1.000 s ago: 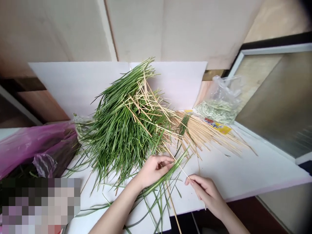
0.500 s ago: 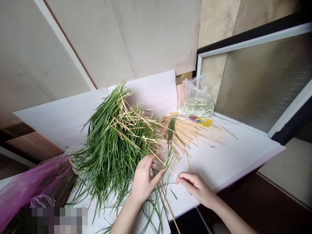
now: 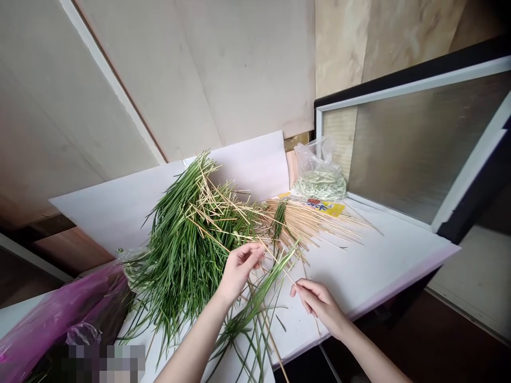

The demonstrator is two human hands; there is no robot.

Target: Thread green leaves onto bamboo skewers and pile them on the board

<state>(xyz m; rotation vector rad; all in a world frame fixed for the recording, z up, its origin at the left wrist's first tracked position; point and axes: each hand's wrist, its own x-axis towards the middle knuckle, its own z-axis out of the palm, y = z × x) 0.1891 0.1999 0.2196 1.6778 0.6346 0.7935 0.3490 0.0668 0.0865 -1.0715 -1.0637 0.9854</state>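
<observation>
Over a white surface (image 3: pixel 379 268), head view looks down at 2 bare forearms. L hand (image 3: pixel 239 268) has its fingers curled at the near edge of a big heap of long green blades (image 3: pixel 179 250), tips pinched on one end of a thin bamboo skewer (image 3: pixel 279 268). Skewer runs diagonally from L fingertips toward R hand (image 3: pixel 317 306), whose fingers are bunched and just beside its far end; can't tell if they touch it. Loose tuft of green blades (image 3: pixel 255 303) slants below the skewer, btwn the hands, and spills off toward the bottom of the frame.

Blades are narrow, flat and glossy, w/ paler stems, and lie in a dense fan. Pale skewers cross through the heap, and a pile of bamboo skewers (image 3: pixel 307 223) lies just right of it, pointed ends fanning out. Behind those are a yellow printed packet (image 3: pixel 319 207) and a clear plastic bag (image 3: pixel 319 175) holding pale-green cut pieces. White board (image 3: pixel 247 170) stands behind the heap, near a glass panel (image 3: pixel 399 149) in a white frame. Pink plastic bag (image 3: pixel 59 314) sits bottom left, partly cut off by the frame, and a pixelated patch (image 3: pixel 104 361) hides what's beneath it.
</observation>
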